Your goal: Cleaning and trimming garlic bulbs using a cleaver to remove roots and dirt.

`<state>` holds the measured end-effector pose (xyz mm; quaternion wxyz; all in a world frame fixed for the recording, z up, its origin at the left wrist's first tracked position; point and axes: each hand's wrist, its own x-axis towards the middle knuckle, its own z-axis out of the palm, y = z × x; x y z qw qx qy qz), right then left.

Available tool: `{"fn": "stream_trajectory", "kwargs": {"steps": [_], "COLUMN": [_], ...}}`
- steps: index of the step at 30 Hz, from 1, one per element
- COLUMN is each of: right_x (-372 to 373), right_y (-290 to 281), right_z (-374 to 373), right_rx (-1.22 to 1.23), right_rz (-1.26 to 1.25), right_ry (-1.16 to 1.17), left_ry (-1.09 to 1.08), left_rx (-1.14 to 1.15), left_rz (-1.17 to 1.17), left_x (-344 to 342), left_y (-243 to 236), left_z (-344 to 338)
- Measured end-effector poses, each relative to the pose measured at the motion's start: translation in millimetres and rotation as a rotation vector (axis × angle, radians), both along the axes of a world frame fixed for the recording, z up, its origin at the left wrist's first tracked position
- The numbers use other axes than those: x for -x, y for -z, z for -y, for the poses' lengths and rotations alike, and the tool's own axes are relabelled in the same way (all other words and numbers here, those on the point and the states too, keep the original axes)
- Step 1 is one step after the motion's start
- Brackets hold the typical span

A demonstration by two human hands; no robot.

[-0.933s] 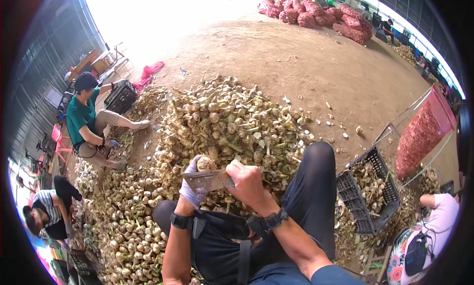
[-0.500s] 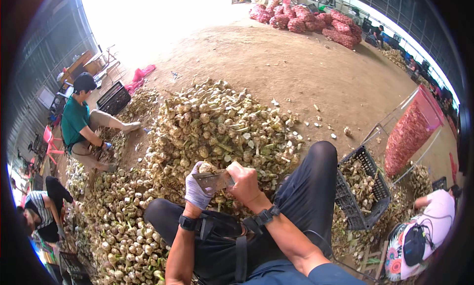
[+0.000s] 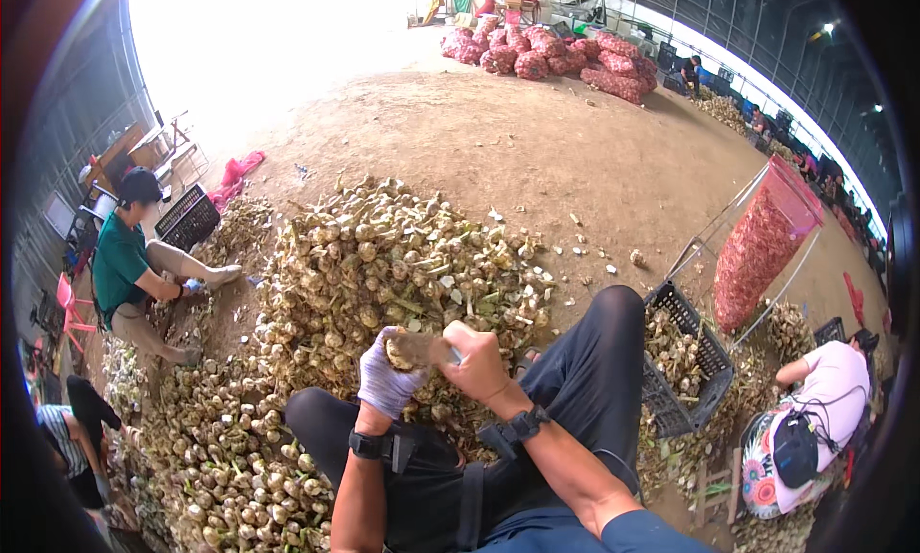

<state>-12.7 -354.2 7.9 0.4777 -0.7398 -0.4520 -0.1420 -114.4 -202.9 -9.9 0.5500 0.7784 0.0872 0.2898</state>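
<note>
My left hand (image 3: 389, 384), in a pale knitted glove, is closed around a garlic bulb (image 3: 395, 352) above my lap. My bare right hand (image 3: 481, 365) grips a knife whose broad, blurred blade (image 3: 424, 349) lies across the bulb; the fingers cover its handle. Right beyond both hands rises a heap of garlic bulbs (image 3: 383, 256) with dry stalks and cut pieces on it. More loose garlic bulbs (image 3: 240, 476) spread to the left of my knee.
A black crate (image 3: 714, 357) holding garlic stands by my right knee. Beyond it, a red mesh sack (image 3: 757, 256) hangs on a metal frame. Co-workers sit at left, one in green (image 3: 129, 251), and one in pink (image 3: 832, 385) at right. Filled red sacks (image 3: 537, 55) lie far off.
The view has shifted, so the scene sits further left. The knife blade has turned edge-on and blurred over the bulb. Both hands keep their hold.
</note>
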Motion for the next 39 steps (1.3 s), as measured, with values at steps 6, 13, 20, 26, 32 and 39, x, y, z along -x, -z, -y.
{"fn": "stream_trajectory", "kwargs": {"steps": [6, 13, 20, 26, 32, 39], "right_x": [13.7, 21.4, 14.7, -4.3, -35.4, -10.0], "right_y": [-13.4, -20.8, -8.9, 25.8, 123.9, 107.8], "right_z": [-3.9, 3.4, -1.9, -2.9, 14.0, -5.1], "right_rx": [-0.006, 0.034, 0.064, 0.043, 0.183, -0.343], "right_rz": [0.17, 0.255, 0.237, 0.127, -0.201, -1.305], "right_ry": [-0.103, -0.124, -0.116, -0.088, 0.275, -0.084], "left_ry": [0.2, 0.291, 0.291, 0.238, 0.195, 0.127], "left_rx": [0.003, 0.273, 0.345, 0.474, 0.301, 0.444], "left_rz": [-0.039, -0.029, -0.031, -0.179, -0.38, -0.114], "left_x": [6.4, 16.4, 15.1, 4.6, -10.0, -34.5], "left_y": [22.0, -10.7, -5.4, 1.9, 3.9, 17.1], "left_z": [-10.4, -5.6, -7.1, -2.1, 12.4, 34.4]}}
